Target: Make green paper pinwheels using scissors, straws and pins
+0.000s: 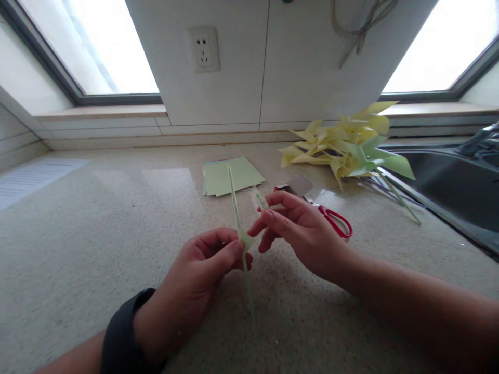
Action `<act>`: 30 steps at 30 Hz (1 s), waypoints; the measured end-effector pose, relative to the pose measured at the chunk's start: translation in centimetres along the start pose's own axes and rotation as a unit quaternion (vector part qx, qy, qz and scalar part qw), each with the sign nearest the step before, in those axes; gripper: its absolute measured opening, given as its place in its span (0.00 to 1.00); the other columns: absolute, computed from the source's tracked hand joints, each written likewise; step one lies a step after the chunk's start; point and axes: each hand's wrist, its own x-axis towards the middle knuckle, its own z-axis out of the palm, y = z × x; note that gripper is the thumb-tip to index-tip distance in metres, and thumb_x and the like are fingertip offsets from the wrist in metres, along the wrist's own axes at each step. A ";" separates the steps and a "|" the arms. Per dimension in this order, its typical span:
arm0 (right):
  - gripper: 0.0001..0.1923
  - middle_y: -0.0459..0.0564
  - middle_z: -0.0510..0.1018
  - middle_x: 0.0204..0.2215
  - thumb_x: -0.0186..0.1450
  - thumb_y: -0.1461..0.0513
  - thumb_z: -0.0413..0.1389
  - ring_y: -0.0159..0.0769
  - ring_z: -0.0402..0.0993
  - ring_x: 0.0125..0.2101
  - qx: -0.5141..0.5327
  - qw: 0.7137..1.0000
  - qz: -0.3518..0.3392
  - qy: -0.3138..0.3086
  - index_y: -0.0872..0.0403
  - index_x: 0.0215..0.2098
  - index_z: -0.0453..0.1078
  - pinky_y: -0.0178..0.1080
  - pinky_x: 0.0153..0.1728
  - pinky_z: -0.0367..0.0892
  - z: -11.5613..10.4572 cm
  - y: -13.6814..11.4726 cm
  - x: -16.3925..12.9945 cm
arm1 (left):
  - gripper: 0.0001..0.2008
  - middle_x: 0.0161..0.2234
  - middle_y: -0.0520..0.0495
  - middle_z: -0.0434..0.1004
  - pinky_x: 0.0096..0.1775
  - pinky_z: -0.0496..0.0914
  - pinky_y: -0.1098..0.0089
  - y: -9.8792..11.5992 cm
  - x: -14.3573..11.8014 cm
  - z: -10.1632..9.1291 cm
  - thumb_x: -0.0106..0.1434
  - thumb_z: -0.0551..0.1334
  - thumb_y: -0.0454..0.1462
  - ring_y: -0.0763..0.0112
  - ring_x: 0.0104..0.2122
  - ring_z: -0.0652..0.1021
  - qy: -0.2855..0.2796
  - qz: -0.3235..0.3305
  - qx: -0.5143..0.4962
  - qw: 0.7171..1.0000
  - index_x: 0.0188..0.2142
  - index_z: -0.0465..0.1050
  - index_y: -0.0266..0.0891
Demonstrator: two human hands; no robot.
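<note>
Head view: the left hand [206,262] pinches a thin pale-green stick [234,202] and pale-green paper piece [247,241] above the speckled stone surface [97,234]; whether the right hand [300,226] grips the small translucent piece [260,199] beside it cannot be told.

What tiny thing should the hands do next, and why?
Perhaps the right hand could gently pinch the small green paper's corner: the left hand pinches that paper with the stick, and the corner points toward the right hand.
</note>
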 end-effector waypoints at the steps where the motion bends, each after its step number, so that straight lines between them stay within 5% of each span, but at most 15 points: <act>1: 0.12 0.46 0.83 0.32 0.68 0.56 0.61 0.29 0.79 0.25 0.018 1.000 0.006 0.006 0.52 0.41 0.64 0.33 0.27 0.73 0.1 0.1 0.1 | 0.08 0.28 0.53 0.79 0.35 0.68 0.78 -0.1 0.0 -0.1 0.62 0.71 0.41 0.78 0.29 0.75 0.000 -0.002 0.007 1.000 0.30 0.80 0.39; 10: 0.30 0.41 0.80 0.31 0.50 0.65 0.73 0.29 0.79 0.31 0.124 0.990 0.064 0.027 0.50 0.44 0.63 0.33 0.33 0.73 0.9 0.6 -0.1 | 0.07 0.30 0.51 0.79 0.40 0.68 0.73 -0.3 0.2 -0.2 0.64 0.70 0.40 0.73 0.33 0.75 0.010 0.016 0.058 0.998 0.32 0.80 0.39; 26: 0.26 0.39 0.79 0.27 0.52 0.66 0.72 0.27 0.77 0.28 0.120 0.990 0.053 0.051 0.51 0.42 0.63 0.32 0.32 0.72 1.3 0.6 0.0 | 0.08 0.32 0.49 0.84 0.40 0.72 0.72 -0.1 -0.4 0.4 0.64 0.69 0.42 0.71 0.33 0.79 0.028 0.046 0.095 0.994 0.39 0.83 0.41; 30: 0.27 0.38 0.79 0.27 0.52 0.67 0.72 0.26 0.76 0.28 0.128 0.990 0.047 0.044 0.51 0.42 0.62 0.30 0.30 0.70 1.4 0.6 0.0 | 0.07 0.30 0.51 0.83 0.36 0.71 0.74 0.1 -0.3 0.7 0.57 0.75 0.38 0.73 0.31 0.79 0.043 0.043 0.126 0.990 0.35 0.83 0.41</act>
